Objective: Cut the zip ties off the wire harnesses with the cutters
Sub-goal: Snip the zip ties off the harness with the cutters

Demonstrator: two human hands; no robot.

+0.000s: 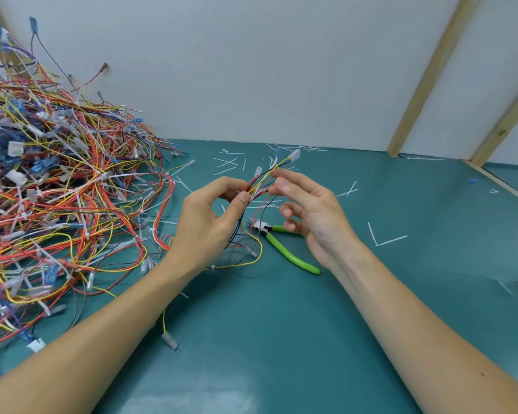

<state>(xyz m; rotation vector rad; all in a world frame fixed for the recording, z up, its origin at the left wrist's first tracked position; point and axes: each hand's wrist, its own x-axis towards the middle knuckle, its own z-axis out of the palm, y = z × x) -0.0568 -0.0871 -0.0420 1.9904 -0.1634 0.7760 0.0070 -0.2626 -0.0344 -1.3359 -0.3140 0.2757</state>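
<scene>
My left hand (210, 222) pinches a small wire harness (262, 182) of red, yellow, black and blue wires between thumb and fingertips, above the table. The harness ends in a white connector (294, 155) pointing away from me, and its loose wires trail down to the mat. My right hand (308, 210) hovers just right of the harness with relaxed fingers, its fingertips close to the wires, holding nothing. The green-handled cutters (284, 249) lie on the mat under my right hand, jaws pointing left.
A big tangled pile of harnesses (57, 189) with white zip ties fills the left side of the teal mat (266, 339). Several cut white zip-tie pieces (383, 239) lie scattered near the wall. Wooden posts (431, 79) lean at the right.
</scene>
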